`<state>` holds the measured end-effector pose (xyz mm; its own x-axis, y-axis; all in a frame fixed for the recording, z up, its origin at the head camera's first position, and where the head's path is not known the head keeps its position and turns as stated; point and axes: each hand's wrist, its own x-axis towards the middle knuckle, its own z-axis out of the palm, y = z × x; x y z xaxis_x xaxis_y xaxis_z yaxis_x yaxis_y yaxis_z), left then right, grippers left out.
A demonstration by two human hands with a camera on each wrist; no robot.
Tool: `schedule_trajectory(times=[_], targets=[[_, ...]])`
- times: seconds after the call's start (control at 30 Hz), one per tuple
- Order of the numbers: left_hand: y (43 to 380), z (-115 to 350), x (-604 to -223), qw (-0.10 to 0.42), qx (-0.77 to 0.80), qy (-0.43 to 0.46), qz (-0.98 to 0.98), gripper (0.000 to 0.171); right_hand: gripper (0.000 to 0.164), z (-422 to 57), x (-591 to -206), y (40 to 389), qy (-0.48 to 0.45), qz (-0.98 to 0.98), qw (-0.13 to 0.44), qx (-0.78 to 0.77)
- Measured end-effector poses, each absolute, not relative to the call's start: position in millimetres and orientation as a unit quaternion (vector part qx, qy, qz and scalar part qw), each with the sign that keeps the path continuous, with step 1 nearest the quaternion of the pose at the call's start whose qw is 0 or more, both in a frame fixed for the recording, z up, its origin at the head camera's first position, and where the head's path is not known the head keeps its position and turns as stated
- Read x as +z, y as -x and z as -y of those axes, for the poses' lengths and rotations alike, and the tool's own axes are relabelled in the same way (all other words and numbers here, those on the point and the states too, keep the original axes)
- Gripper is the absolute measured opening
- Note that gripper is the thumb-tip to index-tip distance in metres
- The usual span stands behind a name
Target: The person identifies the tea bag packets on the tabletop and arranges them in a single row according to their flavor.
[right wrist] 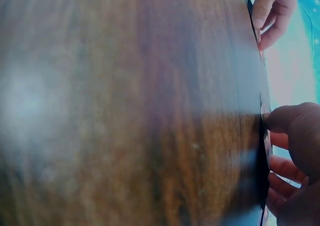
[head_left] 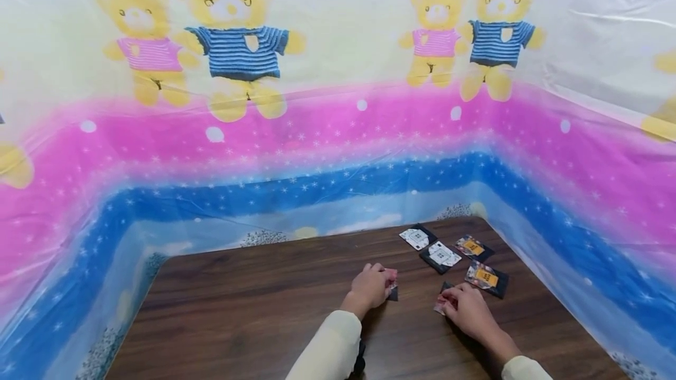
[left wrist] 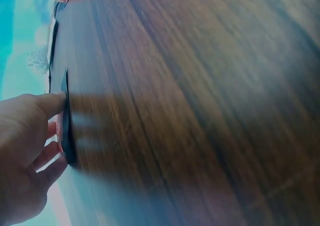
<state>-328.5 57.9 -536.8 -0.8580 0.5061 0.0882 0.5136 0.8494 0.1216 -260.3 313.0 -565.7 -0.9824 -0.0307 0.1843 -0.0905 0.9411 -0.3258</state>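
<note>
Cream sleeves (head_left: 330,345): bottom of the frame, centre and right of centre, over a brown wood-grain table (head_left: 237,315).
Right hand (head_left: 470,309): lower right; thumb and fingers hold a pinkish packet (head_left: 439,307) by its edges, grip narrow.
Left hand (head_left: 371,284): right of lower centre; likewise pinches a reddish packet (head_left: 392,275), dark-edged in the left wrist view.
Clearance under held packets: close to the table top; contact cannot be told.
Handling, judged: thin and light, probably slick and fairly stiff, liable to crease if squeezed; best taken by opposite edges, thumb against fingers.
Orange-labelled packets (head_left: 486,276): two, right of the frame, beyond the right hand; dark lettering on orange, too small to read.
White-faced packets (head_left: 443,255): two, just left of those; black print, illegible.
Brand: none readable.
Bear-print cloth (head_left: 338,175): upper frame, behind the table; pink and blue bands, yellow bears in striped shirts.
</note>
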Motion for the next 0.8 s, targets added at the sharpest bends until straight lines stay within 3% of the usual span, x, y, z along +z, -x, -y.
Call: schedule_trajectory(times=[0.6,0.8], targets=[[329,-28,-538,0.045,-0.088,0.239,0.966,0.028,0.021,-313,-564,263,-0.034,0.981,0.090,0.167],[328,-11,-540,0.037,-0.098,0.220,0.970,0.031,0.023,-313,-566,264,-0.025,0.983,0.067,0.171]])
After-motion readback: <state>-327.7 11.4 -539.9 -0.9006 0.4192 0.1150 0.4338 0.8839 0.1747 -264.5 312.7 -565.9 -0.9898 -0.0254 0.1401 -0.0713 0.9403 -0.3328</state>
